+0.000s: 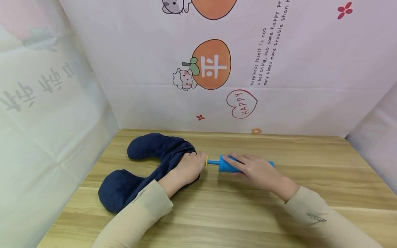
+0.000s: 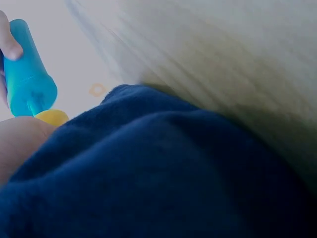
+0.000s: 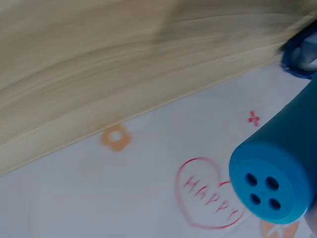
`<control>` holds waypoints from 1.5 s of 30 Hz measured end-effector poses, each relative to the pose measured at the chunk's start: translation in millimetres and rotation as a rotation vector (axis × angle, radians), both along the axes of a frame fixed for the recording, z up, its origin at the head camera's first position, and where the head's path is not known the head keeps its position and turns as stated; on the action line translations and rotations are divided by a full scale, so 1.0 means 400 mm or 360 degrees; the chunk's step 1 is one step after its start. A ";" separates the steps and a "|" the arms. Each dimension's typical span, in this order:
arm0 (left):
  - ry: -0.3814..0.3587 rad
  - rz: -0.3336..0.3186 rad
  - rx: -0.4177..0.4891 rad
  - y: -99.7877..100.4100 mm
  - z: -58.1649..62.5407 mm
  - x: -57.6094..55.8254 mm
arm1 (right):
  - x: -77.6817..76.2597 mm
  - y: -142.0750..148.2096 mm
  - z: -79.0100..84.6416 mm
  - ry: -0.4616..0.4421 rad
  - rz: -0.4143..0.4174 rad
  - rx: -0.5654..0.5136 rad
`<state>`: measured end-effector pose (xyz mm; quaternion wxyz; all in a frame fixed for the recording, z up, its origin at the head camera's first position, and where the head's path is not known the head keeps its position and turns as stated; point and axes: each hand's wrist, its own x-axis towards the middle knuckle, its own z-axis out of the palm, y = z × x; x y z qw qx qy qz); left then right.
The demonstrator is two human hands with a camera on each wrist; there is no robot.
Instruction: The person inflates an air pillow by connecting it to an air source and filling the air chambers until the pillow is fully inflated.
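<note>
A dark blue U-shaped neck pillow (image 1: 120, 188) lies on the table with its opening to the left. My left hand (image 1: 191, 166) grips its bunched right edge, fingers curled in the fabric beside a yellow round piece (image 1: 206, 161). From that piece a thin blue rod (image 1: 214, 162) runs to the blue barrel of a hand pump (image 1: 227, 164). My right hand (image 1: 256, 170) wraps round the barrel, hiding much of it. In the right wrist view, several holes show in the pump's end cap (image 3: 262, 191). The pillow fills much of the left wrist view; what my left fingertips pinch is hidden.
The wood-grain table (image 1: 221, 218) ends at a white printed cloth backdrop (image 1: 145, 104) at the back. More white cloth (image 1: 48, 144) hangs along the left side, and another cloth panel (image 1: 382, 132) stands at the right.
</note>
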<state>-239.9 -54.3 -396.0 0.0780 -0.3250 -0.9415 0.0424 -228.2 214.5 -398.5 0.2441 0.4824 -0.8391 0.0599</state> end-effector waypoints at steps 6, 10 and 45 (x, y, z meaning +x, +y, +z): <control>-0.0059 0.0009 0.0022 -0.003 0.002 -0.005 | 0.005 0.101 0.002 0.0098 0.0058 -0.0033; -0.0072 0.0048 0.0016 0.004 0.004 -0.006 | 0.012 0.153 0.007 0.0126 0.0068 -0.0074; 0.0708 0.0000 -0.0182 0.016 -0.015 -0.008 | -0.020 -0.055 -0.009 -0.0143 -0.0001 -0.0076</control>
